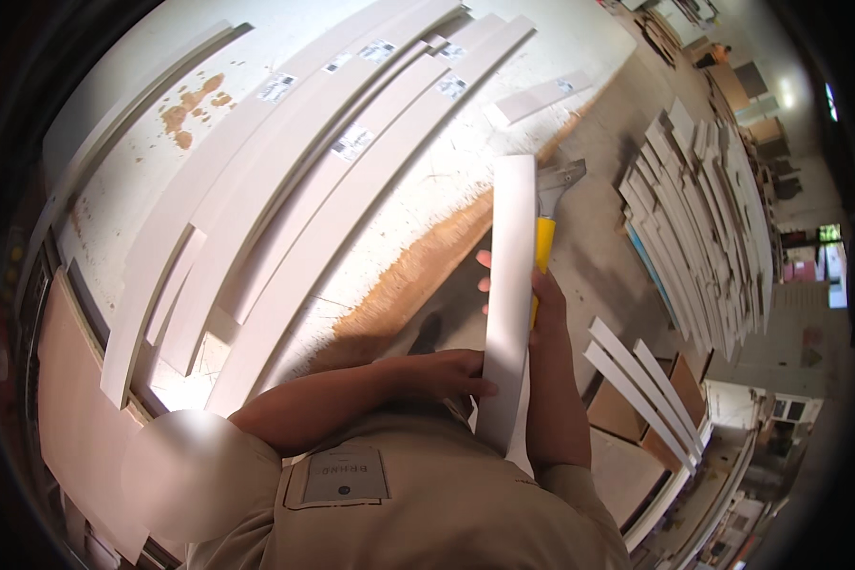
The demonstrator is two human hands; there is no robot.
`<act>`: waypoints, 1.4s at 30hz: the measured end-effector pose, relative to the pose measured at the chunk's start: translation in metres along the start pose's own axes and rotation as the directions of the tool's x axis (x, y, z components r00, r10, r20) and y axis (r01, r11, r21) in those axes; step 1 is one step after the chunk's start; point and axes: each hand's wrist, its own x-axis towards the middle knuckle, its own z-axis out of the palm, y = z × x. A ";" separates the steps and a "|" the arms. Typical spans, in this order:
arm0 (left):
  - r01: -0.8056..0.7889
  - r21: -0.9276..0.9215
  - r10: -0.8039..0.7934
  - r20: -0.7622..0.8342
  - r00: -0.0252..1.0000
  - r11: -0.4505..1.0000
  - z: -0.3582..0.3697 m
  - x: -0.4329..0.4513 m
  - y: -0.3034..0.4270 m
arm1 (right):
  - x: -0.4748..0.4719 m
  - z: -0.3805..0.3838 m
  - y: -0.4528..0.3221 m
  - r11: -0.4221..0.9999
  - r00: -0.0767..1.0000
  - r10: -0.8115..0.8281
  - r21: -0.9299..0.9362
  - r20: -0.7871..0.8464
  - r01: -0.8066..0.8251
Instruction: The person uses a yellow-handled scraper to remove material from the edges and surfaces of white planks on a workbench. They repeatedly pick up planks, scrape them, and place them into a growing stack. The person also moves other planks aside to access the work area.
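A narrow white board (pixel 511 271) stands lengthwise in front of my chest, its lower end close to my shirt. My left hand (pixel 463 374) holds it near the lower end, with the thumb lying over its face. Higher up, my right hand (pixel 547 303) grips the right edge, and fingertips show past the left edge. In that same hand is a tool with a yellow handle (pixel 544 239) and a flared metal head (pixel 564 184), perhaps a scraper. The board hides part of the tool and much of the right hand's fingers.
Long pale boards (pixel 370 178), several with printed labels, lie across the worn white worktable (pixel 427 185). A short board (pixel 541 98) lies near its far edge. Stacked boards (pixel 698 228) stand at right, beyond three white strips (pixel 645 392) by cardboard boxes (pixel 616 406). Another person (pixel 716 55) is far off.
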 end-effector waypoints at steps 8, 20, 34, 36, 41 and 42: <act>0.132 0.741 0.563 -0.601 0.567 0.658 -0.097 -0.158 0.114 | 0.122 -0.022 -0.099 0.661 0.885 -0.323 -0.749 -0.335 -0.042; 0.938 -0.345 0.556 -0.773 -0.304 0.034 -0.298 -0.532 0.131 | 0.372 -0.114 -0.196 0.284 0.721 -0.289 -0.776 -0.630 -0.563; 0.927 0.327 0.582 -0.796 0.166 0.183 -0.300 -0.447 0.118 | 0.435 -0.170 -0.206 0.268 0.723 -0.313 -0.788 -0.615 -0.554; 0.899 0.371 0.529 -0.824 0.202 0.234 -0.283 -0.423 0.106 | 0.437 -0.173 -0.207 0.216 0.703 -0.341 -0.780 -0.624 -0.587; 0.810 0.520 0.573 -0.763 0.299 0.269 -0.268 -0.399 0.110 | 0.439 -0.159 -0.205 0.063 0.663 -0.444 -0.759 -0.603 -0.648; 0.791 0.469 0.488 -0.835 0.253 0.392 -0.276 -0.395 0.113 | 0.433 -0.153 -0.206 0.050 0.625 -0.476 -0.728 -0.619 -0.683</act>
